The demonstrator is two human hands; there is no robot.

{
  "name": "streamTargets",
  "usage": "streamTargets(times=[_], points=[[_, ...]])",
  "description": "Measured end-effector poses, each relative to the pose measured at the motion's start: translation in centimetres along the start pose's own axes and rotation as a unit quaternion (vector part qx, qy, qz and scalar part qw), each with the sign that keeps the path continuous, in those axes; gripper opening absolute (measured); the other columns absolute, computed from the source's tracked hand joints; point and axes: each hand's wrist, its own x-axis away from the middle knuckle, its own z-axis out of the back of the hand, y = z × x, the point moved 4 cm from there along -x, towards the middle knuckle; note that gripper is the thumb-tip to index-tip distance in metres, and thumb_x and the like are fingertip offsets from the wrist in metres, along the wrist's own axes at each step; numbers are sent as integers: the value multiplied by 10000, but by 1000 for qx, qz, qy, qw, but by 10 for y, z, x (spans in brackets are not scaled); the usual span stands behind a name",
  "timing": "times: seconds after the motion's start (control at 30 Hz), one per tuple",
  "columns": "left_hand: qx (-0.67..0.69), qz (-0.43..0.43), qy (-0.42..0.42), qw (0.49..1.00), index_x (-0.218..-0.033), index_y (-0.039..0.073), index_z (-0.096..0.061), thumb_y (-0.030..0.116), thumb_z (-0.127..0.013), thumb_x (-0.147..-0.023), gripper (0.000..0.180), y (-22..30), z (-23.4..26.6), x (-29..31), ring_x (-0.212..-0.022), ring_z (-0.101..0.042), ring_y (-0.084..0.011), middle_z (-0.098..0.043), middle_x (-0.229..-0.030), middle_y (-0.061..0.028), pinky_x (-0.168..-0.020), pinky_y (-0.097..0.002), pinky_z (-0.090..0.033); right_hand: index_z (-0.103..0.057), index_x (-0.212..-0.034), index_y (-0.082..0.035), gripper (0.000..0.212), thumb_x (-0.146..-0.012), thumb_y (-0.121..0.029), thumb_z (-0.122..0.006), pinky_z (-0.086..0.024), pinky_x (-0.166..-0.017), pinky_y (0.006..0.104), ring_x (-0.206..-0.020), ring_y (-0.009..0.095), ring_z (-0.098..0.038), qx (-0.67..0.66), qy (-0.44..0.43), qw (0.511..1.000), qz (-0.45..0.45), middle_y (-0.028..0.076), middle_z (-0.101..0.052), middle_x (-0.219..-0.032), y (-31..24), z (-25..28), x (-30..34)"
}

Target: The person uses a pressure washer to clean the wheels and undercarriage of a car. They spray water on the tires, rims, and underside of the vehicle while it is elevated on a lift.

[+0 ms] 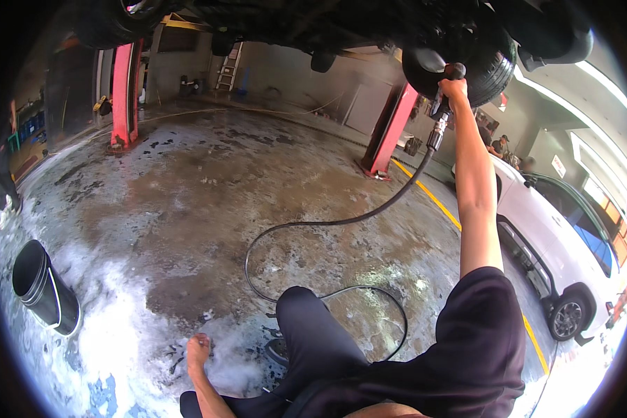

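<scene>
My right arm reaches up and forward, and my right hand (454, 88) is closed around a dark pressure washer gun (439, 106). The gun is held just below and in front of a black tyre (496, 66) of the vehicle raised overhead. A metal coupling (437, 132) joins the gun to a black hose (355, 220), which hangs down and curves across the wet floor past my knee. Low on the left, my left hand (198, 348) hangs beside my leg above the foam, its fingers curled in with nothing visible in them.
A black bucket (45, 287) with a pale handle stands on the foamy floor (118, 327) at left. Two red lift posts (124, 97) rise farther off. To the right, a white car (536, 216) is parked beyond a yellow line (432, 197). The dark vehicle underside (279, 24) hangs overhead.
</scene>
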Motion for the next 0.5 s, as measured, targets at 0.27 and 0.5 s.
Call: streamTargets(times=[0.27,0.5], points=[[-33,-48,11,998,-995,-31,-735,83,-720,-864,175,22,-18,-2,-947,-740,-375,-752,-985,-233,-830,-434,-577,-564,-1309,5,609,-753,-191,-715,-536,-989,450,-1091,399,-710,59,95,977,183,275,-693,-1192,-2,-11,-35],[-18,-17,50,998,-977,-25,-730,87,-721,-874,153,-9,8,3,-839,-754,-356,-756,-920,-220,-760,-411,-587,-500,-1347,13,633,-762,-157,-671,-539,-968,453,-1137,423,-676,-10,34,998,57,280,-676,-1208,-15,-41,42]])
